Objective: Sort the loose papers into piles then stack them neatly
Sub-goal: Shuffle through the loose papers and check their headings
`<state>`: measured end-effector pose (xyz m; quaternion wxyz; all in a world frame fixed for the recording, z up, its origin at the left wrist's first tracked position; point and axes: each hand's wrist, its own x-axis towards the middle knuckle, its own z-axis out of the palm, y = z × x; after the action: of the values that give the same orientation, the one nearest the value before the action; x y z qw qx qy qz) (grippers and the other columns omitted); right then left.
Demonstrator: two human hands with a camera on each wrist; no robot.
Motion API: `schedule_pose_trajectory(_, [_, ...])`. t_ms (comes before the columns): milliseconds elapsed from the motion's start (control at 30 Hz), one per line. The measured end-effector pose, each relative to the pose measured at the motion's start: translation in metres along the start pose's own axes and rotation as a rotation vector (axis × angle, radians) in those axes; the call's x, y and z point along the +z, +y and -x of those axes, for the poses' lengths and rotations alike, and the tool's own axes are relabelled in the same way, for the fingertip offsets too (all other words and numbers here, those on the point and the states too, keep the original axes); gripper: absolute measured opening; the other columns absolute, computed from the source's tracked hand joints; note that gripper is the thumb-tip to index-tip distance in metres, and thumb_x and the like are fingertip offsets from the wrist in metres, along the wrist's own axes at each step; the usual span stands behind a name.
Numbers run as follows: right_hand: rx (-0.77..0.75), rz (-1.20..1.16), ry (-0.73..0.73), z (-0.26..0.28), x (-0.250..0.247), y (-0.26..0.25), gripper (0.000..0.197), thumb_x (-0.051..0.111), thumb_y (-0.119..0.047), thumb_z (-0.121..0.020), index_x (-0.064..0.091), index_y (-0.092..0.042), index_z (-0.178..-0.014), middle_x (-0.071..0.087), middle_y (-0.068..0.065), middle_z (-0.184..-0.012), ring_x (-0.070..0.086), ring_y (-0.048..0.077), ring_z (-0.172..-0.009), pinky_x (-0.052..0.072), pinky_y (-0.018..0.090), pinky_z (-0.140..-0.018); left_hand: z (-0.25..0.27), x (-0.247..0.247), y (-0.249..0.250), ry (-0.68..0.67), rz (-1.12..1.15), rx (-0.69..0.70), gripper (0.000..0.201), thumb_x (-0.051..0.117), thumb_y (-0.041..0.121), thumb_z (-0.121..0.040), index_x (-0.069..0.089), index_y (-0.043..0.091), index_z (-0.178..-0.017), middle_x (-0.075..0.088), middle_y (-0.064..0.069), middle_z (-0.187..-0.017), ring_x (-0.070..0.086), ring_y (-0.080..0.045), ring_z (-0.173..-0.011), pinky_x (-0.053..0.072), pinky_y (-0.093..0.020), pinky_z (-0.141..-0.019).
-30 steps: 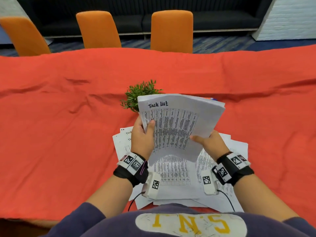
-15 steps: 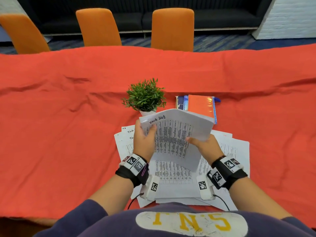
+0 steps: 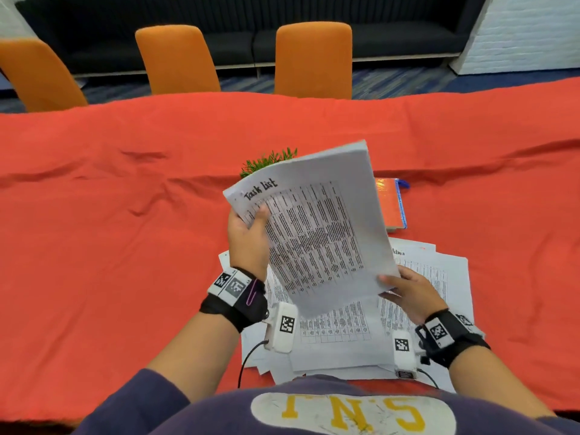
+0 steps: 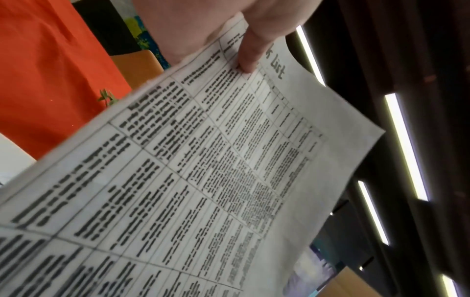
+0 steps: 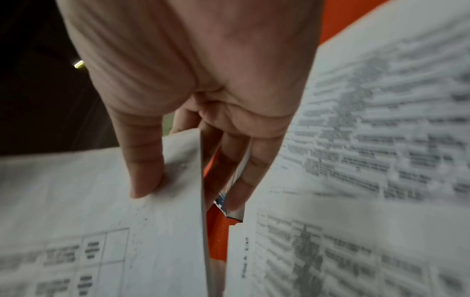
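I've got a sheaf of "Task list" sheets (image 3: 317, 227) lifted off the table, tilted — my left hand (image 3: 248, 243) pinches its top-left corner, thumb on the printed face, and my right hand (image 3: 408, 293) pinches the lower right corner, thumb on top, fingers underneath. The hands are apart, one at each end of the sheaf. The rest of the loose papers (image 3: 433, 277) lie fanned and overlapping on the red tablecloth (image 3: 110, 246) right below, near my body. A small plant (image 3: 266, 163) and an orange notebook (image 3: 389, 202) sit just beyond. Step in hand looks like squaring this bundle before setting it down as a pile. To do it well I'd loosen both pinches a bit, tap the bottom edge on the cloth so the edges line up, and put it on bare cloth apart from the unsorted sheets — not on top of them.
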<state>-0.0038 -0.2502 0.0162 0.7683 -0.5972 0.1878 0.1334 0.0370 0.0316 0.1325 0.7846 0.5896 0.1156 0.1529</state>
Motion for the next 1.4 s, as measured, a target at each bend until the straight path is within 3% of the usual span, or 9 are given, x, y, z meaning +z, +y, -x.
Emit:
schedule_pose_trajectory(100, [0.031,-0.370,0.019,0.004,0.019,0.004,0.064,0.081,-0.015,-0.060,0.057,-0.006,-0.119,0.072,0.009,-0.104,0.070,0.022,-0.090,0.060,0.033,-0.073,-0.006,-0.003,0.003,0.045,0.052,-0.026,0.023,0.052,0.002,-0.095,0.059,0.022,-0.104,0.068,0.003,-0.103,0.065,-0.015,-0.099,0.052,-0.037,-0.090])
schedule_pose_trajectory(200, [0.043,-0.486,-0.015,0.009,0.045,0.010,0.045,0.062,-0.007,-0.074,0.057,-0.016,-0.118,0.072,0.006,-0.106,0.070,0.021,-0.091,0.059,0.037,-0.077,-0.010,-0.005,0.002,0.049,0.118,-0.085,0.024,0.050,0.001,-0.096,0.060,0.022,-0.101,0.069,0.008,-0.097,0.069,-0.005,-0.087,0.054,-0.024,-0.075])
schedule_pose_trajectory(300, [0.046,-0.405,-0.052,0.012,0.062,0.013,0.046,0.067,-0.010,-0.074,0.059,-0.016,-0.119,0.070,0.010,-0.112,0.066,0.027,-0.100,0.055,0.045,-0.085,-0.012,-0.007,0.002,0.090,0.118,-0.125,0.020,0.053,0.005,-0.094,0.054,0.017,-0.111,0.067,0.004,-0.101,0.065,-0.014,-0.094,0.053,-0.029,-0.081])
schedule_pose_trajectory(400, [0.042,-0.356,0.010,0.011,0.064,0.012,0.047,0.066,-0.009,-0.077,0.057,-0.010,-0.123,0.069,0.013,-0.114,0.068,0.026,-0.097,0.060,0.040,-0.076,-0.015,-0.012,0.000,0.196,-0.066,-0.049,0.033,0.054,0.012,-0.093,0.030,0.022,-0.113,0.059,0.000,-0.099,0.059,-0.016,-0.080,0.047,-0.027,-0.069])
schedule_pose_trajectory(500, [0.033,-0.367,0.020,0.009,0.061,0.009,0.039,0.062,-0.006,-0.078,0.059,-0.012,-0.117,0.069,0.011,-0.114,0.065,0.026,-0.101,0.060,0.037,-0.072,-0.014,-0.015,-0.004,0.197,-0.166,0.088,0.035,0.049,0.009,-0.093,0.021,0.022,-0.109,0.057,-0.007,-0.107,0.058,-0.020,-0.083,0.048,-0.032,-0.071])
schedule_pose_trajectory(767, [0.059,-0.376,0.001,0.000,0.053,0.006,0.030,0.053,0.000,-0.090,0.060,-0.010,-0.117,0.073,0.009,-0.107,0.072,0.020,-0.091,0.060,0.035,-0.069,-0.011,-0.012,-0.016,0.142,-0.233,0.185,0.032,0.044,0.009,-0.095,0.023,0.027,-0.111,0.055,0.003,-0.110,0.057,-0.012,-0.085,0.048,-0.030,-0.079])
schedule_pose_trajectory(867, [0.056,-0.370,-0.036,-0.002,0.050,0.002,0.027,0.052,0.000,-0.091,0.061,-0.013,-0.113,0.074,0.007,-0.104,0.072,0.019,-0.090,0.060,0.035,-0.069,-0.008,-0.009,-0.014,0.171,-0.212,0.186,0.036,0.045,0.006,-0.095,0.022,0.025,-0.115,0.061,-0.006,-0.120,0.064,-0.017,-0.100,0.051,-0.029,-0.085])
schedule_pose_trajectory(1167, [0.066,-0.374,-0.050,-0.006,0.037,-0.005,0.029,0.052,0.001,-0.091,0.061,-0.015,-0.113,0.073,0.006,-0.107,0.070,0.021,-0.097,0.058,0.039,-0.081,0.001,0.002,-0.018,0.178,-0.201,0.182,0.036,0.048,0.004,-0.095,0.024,0.022,-0.116,0.062,-0.006,-0.121,0.063,-0.004,-0.093,0.050,-0.017,-0.080])
schedule_pose_trajectory(1400, [0.064,-0.365,-0.055,-0.005,0.025,-0.011,0.028,0.053,0.002,-0.090,0.061,-0.014,-0.112,0.074,0.005,-0.104,0.071,0.020,-0.093,0.059,0.039,-0.079,0.006,0.006,-0.013,0.117,-0.334,0.207,0.020,0.053,0.022,-0.095,0.050,0.038,-0.106,0.062,0.012,-0.101,0.059,-0.004,-0.088,0.048,-0.022,-0.079])
